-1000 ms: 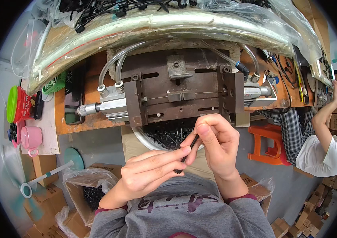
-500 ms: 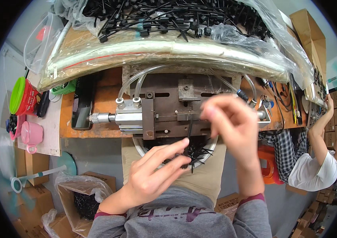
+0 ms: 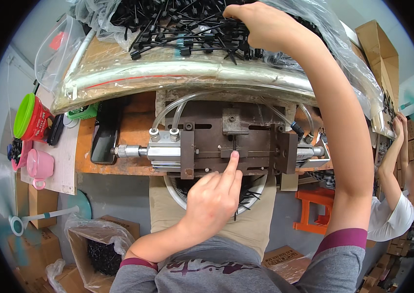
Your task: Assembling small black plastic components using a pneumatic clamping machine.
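My left hand (image 3: 212,198) reaches to the middle of a dark metal jig (image 3: 212,110), its index finger stretched out and the other fingers bent. That fingertip rests at the small central block, against the lower end of a thin black stem (image 3: 234,141). My right hand (image 3: 268,27) is up at the pile of black plastic stemmed parts (image 3: 168,29) on the raised tray. Its fingers are drawn together at the pile; what lies between them is hidden. Below the jig, a white-rimmed round container (image 3: 177,198) on my lap holds more black parts.
Air cylinders (image 3: 164,151) with clear hoses flank the jig. On the left are a dark phone (image 3: 104,132), a red tub (image 3: 33,119) and a pink cup (image 3: 40,163). An orange stool (image 3: 309,210) stands to the right, near another person (image 3: 392,215). The plastic-covered tray edge (image 3: 197,75) overhangs the bench.
My right hand has gone from beside the jig up to the pile of parts. My left hand has moved from over the lap container to the jig's centre, index finger extended.
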Available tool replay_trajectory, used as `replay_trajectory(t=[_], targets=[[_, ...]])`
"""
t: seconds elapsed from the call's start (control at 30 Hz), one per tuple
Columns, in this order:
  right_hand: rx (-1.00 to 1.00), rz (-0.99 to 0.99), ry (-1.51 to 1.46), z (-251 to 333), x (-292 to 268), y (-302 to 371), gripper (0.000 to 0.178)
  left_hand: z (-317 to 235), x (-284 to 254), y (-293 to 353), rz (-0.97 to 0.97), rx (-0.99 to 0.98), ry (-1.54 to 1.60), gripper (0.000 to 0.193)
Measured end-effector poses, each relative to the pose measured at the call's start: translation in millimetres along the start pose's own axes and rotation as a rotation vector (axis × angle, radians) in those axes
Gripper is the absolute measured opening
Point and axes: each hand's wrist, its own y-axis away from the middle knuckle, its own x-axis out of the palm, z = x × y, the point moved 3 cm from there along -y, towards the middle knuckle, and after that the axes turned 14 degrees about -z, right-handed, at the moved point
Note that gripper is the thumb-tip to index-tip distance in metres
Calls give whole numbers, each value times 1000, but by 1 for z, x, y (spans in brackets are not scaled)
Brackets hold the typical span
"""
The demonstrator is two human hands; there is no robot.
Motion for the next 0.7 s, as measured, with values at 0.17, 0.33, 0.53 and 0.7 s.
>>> replay_trajectory(t=[0.17, 0.33, 0.53, 0.7], targets=[[178, 350, 52, 4, -3, -10, 76, 5, 2, -2, 31, 4, 13, 24], [-15, 85, 94, -11, -5, 7, 56, 5, 4, -2, 38, 12, -12, 24], [135, 136, -113, -24, -26, 8, 40, 7, 2, -1, 52, 10, 12, 22], [-95, -21, -30, -10, -29, 19, 24, 7, 2, -2, 52, 20, 23, 22]])
